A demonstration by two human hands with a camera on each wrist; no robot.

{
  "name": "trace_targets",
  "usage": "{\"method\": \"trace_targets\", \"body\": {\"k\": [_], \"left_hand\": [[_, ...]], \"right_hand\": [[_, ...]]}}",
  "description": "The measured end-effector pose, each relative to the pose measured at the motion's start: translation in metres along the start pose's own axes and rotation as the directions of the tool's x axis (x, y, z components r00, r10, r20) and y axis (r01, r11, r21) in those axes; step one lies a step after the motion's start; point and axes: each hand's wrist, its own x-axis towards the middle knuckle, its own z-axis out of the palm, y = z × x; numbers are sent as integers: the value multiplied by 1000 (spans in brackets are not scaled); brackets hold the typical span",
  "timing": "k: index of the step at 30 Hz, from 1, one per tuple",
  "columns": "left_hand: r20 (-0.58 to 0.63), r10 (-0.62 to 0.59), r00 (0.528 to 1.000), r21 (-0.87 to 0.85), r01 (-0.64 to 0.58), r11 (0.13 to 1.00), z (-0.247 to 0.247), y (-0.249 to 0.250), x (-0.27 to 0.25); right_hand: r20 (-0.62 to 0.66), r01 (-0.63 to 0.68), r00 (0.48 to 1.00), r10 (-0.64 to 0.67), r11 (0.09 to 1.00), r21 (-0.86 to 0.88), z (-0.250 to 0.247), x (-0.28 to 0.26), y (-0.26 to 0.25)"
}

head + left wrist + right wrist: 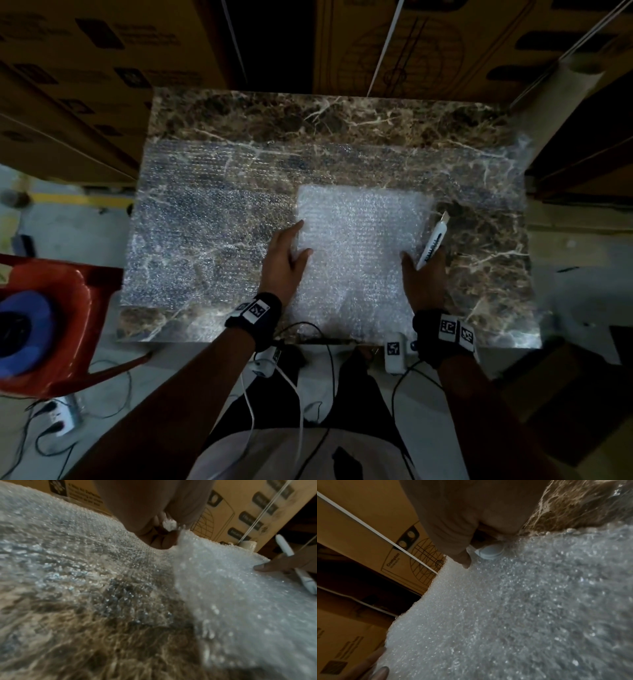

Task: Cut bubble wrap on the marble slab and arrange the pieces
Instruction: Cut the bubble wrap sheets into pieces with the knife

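A brown marble slab (308,109) carries a wide clear bubble wrap sheet (205,212). On top, at centre right, lies a white stack of cut bubble wrap pieces (359,246). My left hand (286,257) pinches the stack's left edge, thumb on top and fingers curled under the raised edge (183,536). My right hand (424,277) grips a white utility knife (434,240) at the stack's right edge. Its blade tip points away from me, and my thumb presses on the wrap. The knife's butt end (489,551) shows below my palm.
Cardboard boxes (428,44) stand close behind the slab, and a cardboard tube (579,68) leans at the back right. A red plastic chair (61,308) holding a blue object stands at the left. Cables and a power strip (61,418) lie on the floor by my legs.
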Motion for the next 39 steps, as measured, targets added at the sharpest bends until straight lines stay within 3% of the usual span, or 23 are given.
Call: {"method": "trace_targets", "body": {"k": [3, 7, 9, 13, 16, 18, 21, 25, 27, 29, 32, 37, 39], "left_hand": [[33, -56, 998, 86, 53, 995, 2, -11, 5], [83, -92, 992, 188, 75, 979, 3, -15, 4], [99, -36, 994, 317, 2, 948, -2, -10, 0], [129, 202, 971, 581, -239, 778, -9, -8, 6], [264, 208, 942, 632, -332, 700, -9, -23, 21], [360, 178, 916, 644, -382, 663, -9, -31, 28], [405, 160, 900, 663, -410, 626, -13, -34, 33], [379, 136, 915, 576, -348, 739, -21, -21, 50], [258, 159, 953, 555, -281, 783, -28, -17, 65], [145, 152, 978, 491, -205, 847, -36, -19, 83], [72, 110, 991, 396, -130, 909, -42, -27, 106], [119, 92, 989, 314, -125, 941, -36, -40, 128], [97, 104, 990, 308, -129, 943, -32, -43, 132]], "right_hand": [[37, 4, 999, 0, 994, -113, 8, 2, 0], [69, 108, 993, -94, 964, -243, 18, 2, 5], [31, 156, 987, -157, 897, -413, 19, -1, 3], [-40, 238, 925, -378, 659, -714, 14, -13, -26], [143, 484, 829, -541, 564, -669, 21, -6, -30], [243, 542, 818, -521, 558, -628, 23, 2, -23], [295, 576, 803, -518, 549, -606, 20, 10, -13], [312, 644, 744, -591, 510, -570, 11, 23, -31], [352, 704, 679, -644, 438, -558, 6, 39, -51], [473, 799, 589, -655, 383, -465, 5, 60, -72], [678, 850, 507, -533, 438, -291, 27, 92, -103], [738, 967, 247, -628, 116, -226, 88, 131, -123], [763, 979, 177, -622, 34, -200, 103, 138, -124]]}}
